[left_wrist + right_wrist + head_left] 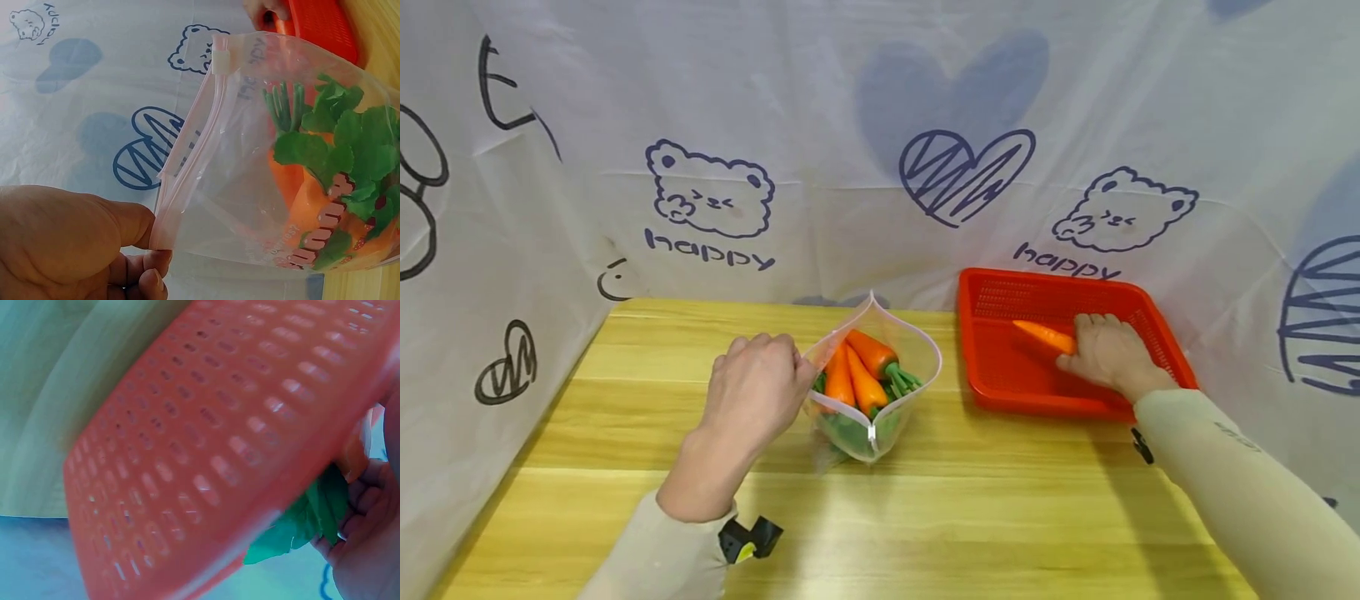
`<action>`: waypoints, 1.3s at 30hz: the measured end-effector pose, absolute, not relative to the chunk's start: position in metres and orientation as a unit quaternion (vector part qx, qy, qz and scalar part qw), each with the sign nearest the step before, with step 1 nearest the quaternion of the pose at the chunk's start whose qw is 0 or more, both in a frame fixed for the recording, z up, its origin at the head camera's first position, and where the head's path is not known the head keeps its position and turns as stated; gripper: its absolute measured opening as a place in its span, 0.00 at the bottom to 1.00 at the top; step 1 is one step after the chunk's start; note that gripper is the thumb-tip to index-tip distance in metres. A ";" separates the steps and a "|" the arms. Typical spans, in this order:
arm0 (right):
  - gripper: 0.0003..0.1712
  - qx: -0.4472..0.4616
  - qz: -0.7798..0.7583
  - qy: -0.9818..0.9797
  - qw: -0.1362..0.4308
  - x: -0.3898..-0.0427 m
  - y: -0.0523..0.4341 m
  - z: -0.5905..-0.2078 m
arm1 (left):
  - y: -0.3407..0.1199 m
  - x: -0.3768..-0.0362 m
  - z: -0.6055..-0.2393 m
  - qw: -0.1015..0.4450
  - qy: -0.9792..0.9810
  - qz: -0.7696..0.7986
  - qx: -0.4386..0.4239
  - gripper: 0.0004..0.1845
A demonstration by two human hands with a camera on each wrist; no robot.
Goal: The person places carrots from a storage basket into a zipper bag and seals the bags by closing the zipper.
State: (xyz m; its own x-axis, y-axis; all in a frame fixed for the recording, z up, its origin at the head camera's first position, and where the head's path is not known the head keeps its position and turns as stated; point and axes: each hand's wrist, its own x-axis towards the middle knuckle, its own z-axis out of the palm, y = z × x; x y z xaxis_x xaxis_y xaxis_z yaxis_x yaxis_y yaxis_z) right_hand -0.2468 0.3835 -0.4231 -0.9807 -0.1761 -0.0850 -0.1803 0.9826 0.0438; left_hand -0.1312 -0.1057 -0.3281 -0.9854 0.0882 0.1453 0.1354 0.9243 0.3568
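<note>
A clear zip bag (872, 450) with a pink slider seal stands wide-mouthed on the table, with several orange carrots (839, 379) and green leaves inside. My left hand (758, 379) pinches the bag's left rim between thumb and fingers; the left wrist view shows the pinch at the seal's end. Over the red basket (1007, 404), my right hand (1105, 350) grips a single carrot (1043, 336) near its leafy end, its tip pointing left. In the right wrist view, green leaves (300, 519) stick out beside the palm, partly behind the basket's wall.
The basket stands at the back right of the wooden table (970, 508), a short gap right of the bag. A printed white cloth (820, 100) hangs behind the table and along both sides.
</note>
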 end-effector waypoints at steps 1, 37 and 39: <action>0.34 -0.091 0.027 0.995 0.033 -0.246 0.381 -0.421 | -0.106 -0.131 -0.328 0.064 -0.979 -0.185 -0.057 0.13; 0.23 -0.149 0.038 0.987 -0.053 -0.189 0.297 -0.326 | -0.107 -0.129 -0.328 0.074 -0.979 -0.182 -0.060 0.12; 0.23 -0.153 0.040 0.986 -0.052 -0.185 0.290 -0.320 | -0.107 -0.129 -0.328 0.075 -0.979 -0.182 -0.061 0.13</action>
